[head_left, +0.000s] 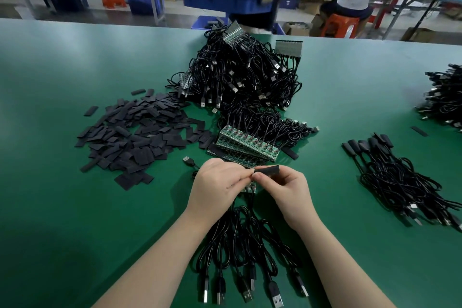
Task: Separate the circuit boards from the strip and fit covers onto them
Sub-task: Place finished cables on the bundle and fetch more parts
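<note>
My left hand grips a short strip of green circuit boards, whose black USB cables trail toward me. My right hand pinches a flat black cover sleeve at the top of the strip, touching my left fingertips. Just beyond my hands lies a stack of longer green board strips. A heap of loose black covers spreads to the left.
A big tangle of black cables with board strips sits behind the stack. Covered cables lie bundled at the right, with another cable heap at the far right edge. People and a blue bin are beyond the green table.
</note>
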